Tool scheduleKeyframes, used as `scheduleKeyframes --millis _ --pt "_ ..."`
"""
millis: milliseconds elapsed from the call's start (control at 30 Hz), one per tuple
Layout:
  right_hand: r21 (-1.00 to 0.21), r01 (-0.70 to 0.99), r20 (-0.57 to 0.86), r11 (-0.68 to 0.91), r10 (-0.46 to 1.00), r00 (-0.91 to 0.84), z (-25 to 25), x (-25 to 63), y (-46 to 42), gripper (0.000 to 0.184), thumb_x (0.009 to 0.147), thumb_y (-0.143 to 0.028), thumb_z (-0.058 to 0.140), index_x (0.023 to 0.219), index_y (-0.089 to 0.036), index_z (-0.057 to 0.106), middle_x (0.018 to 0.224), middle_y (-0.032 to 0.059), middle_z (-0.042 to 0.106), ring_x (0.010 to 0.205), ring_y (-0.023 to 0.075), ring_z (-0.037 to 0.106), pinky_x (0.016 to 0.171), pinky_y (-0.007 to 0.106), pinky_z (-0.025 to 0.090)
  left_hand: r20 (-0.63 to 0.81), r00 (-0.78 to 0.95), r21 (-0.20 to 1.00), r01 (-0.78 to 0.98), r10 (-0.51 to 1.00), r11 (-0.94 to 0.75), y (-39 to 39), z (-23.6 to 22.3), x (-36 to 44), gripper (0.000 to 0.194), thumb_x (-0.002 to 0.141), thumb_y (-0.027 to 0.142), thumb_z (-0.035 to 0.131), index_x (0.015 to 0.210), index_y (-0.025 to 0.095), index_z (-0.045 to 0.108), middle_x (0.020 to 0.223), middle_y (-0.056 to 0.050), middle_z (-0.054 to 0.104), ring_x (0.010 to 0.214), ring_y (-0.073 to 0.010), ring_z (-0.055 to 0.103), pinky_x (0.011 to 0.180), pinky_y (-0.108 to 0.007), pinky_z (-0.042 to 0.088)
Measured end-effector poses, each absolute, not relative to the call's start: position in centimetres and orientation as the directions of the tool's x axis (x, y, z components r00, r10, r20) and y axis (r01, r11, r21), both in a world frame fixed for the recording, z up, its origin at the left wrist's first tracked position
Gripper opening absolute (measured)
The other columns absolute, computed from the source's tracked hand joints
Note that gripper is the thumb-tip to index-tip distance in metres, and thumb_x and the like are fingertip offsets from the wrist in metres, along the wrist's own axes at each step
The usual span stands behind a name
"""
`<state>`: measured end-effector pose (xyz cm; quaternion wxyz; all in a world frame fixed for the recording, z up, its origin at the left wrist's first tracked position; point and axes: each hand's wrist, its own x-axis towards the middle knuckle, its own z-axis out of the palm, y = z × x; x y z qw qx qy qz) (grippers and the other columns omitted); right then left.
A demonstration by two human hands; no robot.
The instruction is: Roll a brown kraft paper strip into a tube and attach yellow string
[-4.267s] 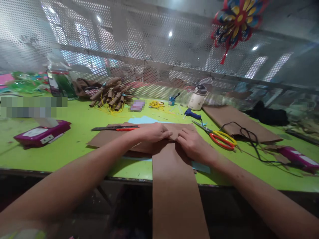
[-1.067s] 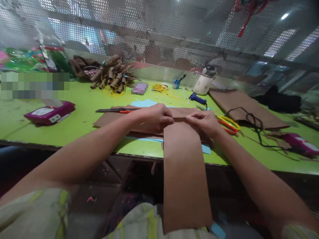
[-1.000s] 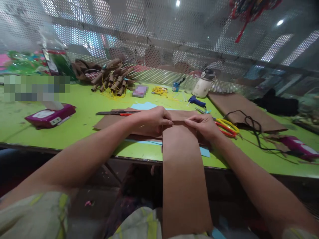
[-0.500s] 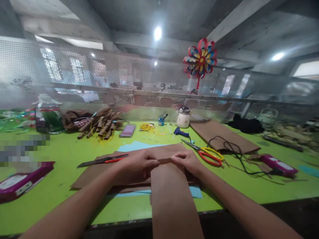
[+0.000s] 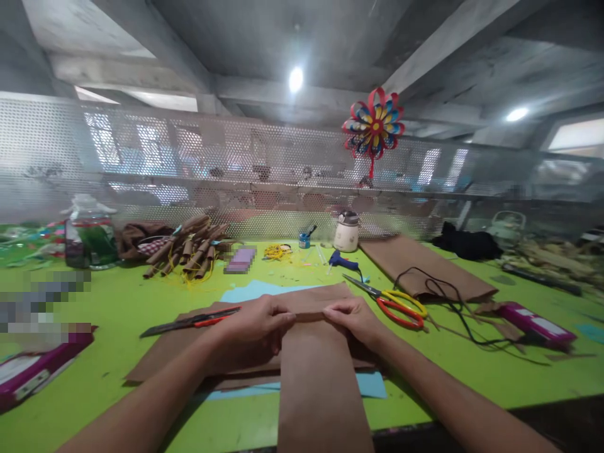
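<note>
A long strip of brown paper [image 5: 321, 384] runs from the table over its front edge toward me. At its far end, a narrow fold is pinched between the thumb and fingers of my left hand [image 5: 264, 324]. My right hand [image 5: 352, 318] pinches the same fold at its right side. Under both hands lie more sheets of brown paper [image 5: 160, 355], with light blue paper [image 5: 372, 384] showing beneath them. Orange-handled scissors [image 5: 189, 321] rest on the sheets beside my left hand. Scissors with yellow and red handles [image 5: 401, 308] lie right of my right hand.
A blue glue gun [image 5: 343, 259] with a black cord lies behind the hands. Further off stand a cream jar [image 5: 346, 233] and rolled brown paper tubes [image 5: 193, 248]. Folded brown paper [image 5: 425, 267] and a magenta box [image 5: 538, 324] are at right; a perforated screen [image 5: 264, 170] spans the back.
The camera view has tipped slightly upward, so the table sits lower in the picture. Both hands still pinch the paper's fold in nearly the same place.
</note>
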<state>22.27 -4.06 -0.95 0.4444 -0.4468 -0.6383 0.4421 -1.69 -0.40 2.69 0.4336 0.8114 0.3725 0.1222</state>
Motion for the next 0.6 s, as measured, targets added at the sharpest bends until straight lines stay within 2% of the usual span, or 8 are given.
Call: scheduleKeyframes --millis 200,300,400,500,600 --pt "-0.907 0.310 0.227 0.284 0.952 -0.206 -0.4 21.9 -4.6 0.040 0.077 -0.050 0.059 0.059 -0.014 0.058 0.047 -0.0036 0.040 0.042 0.0072 0.033 0.040 0.021 0.025 -0.116 0.738 0.804 0.463 0.665 -0.373 -0.5 2.9 -1.5 0.032 0.082 0.036 0.046 0.060 0.015 0.055 0.054 0.000 0.055 0.050 -0.0107 0.050 0.050 -0.022 0.036" --pt "-0.895 0.327 0.257 0.304 0.949 -0.181 -0.8 21.9 -4.5 0.037 0.078 -0.048 0.058 0.063 -0.015 0.061 0.049 -0.0025 0.043 0.043 0.0084 0.035 0.040 0.022 0.026 -0.015 0.723 0.779 0.442 0.691 -0.445 -1.1 3.1 -1.2 0.029 0.083 0.035 0.045 0.064 0.015 0.057 0.057 0.001 0.054 0.052 -0.0103 0.047 0.051 -0.021 0.034" --pt "-0.887 0.328 0.276 0.327 0.942 -0.192 -1.1 21.9 -4.4 0.035 0.078 -0.047 0.059 0.063 -0.015 0.063 0.051 -0.0021 0.046 0.046 0.0089 0.036 0.043 0.022 0.027 0.097 0.686 0.693 0.473 0.721 -0.544 -2.0 3.8 -1.0 0.024 0.080 0.033 0.050 0.064 0.016 0.056 0.060 0.002 0.052 0.056 -0.0098 0.043 0.050 -0.021 0.029" --pt "-0.877 0.358 0.251 0.322 0.940 -0.230 -0.6 22.1 -4.8 0.038 0.082 -0.046 0.054 0.060 -0.016 0.061 0.047 -0.0031 0.044 0.043 0.0090 0.036 0.043 0.022 0.028 0.061 0.678 0.704 0.491 0.733 -0.513 -2.7 4.4 -0.9 0.027 0.082 0.033 0.046 0.066 0.015 0.059 0.060 0.001 0.052 0.057 -0.0107 0.043 0.051 -0.021 0.029" --pt "-0.745 0.480 0.329 0.462 0.882 -0.338 1.0 22.1 -5.4 0.029 0.083 -0.038 0.053 0.070 -0.017 0.067 0.062 0.0015 0.061 0.058 0.0135 0.051 0.055 0.024 0.039 0.050 0.699 0.729 0.463 0.714 -0.505 -2.8 4.5 -0.8 0.026 0.082 0.033 0.047 0.073 0.016 0.064 0.062 0.000 0.056 0.061 -0.0128 0.046 0.054 -0.022 0.034"
